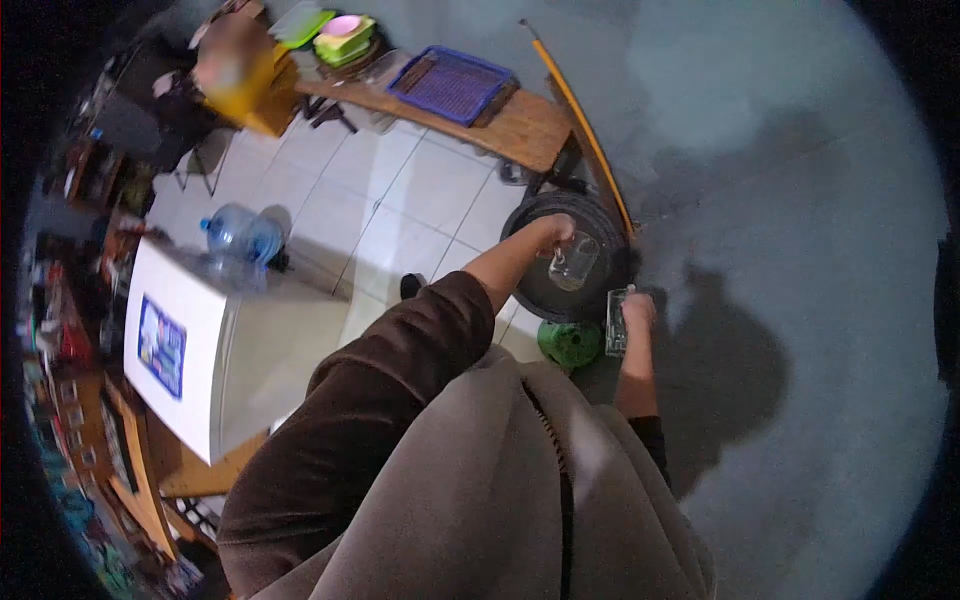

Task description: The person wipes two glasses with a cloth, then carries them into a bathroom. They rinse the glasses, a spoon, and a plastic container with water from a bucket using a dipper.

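My left hand (557,236) is closed around the handle of a clear glass mug (574,266), which is tilted over a round black tub (533,292). To the right of the tub, beside the grey wall, my right hand (638,308) grips a second clear glass mug (615,330). Its fingers are partly hidden, and this mug seems to be lying on its side. Just below the tub in view is a round green plastic object (570,344) with a hole in its middle. What the tub contains is too dark to make out.
A wooden bench (535,130) carries a purple plastic basket (450,84) and stacked coloured containers (343,40). A yellow-edged strip (580,125) leans along the wall. On the left are a white refrigerator (180,350) and a large blue water bottle (240,235). A person (245,75) is at upper left.
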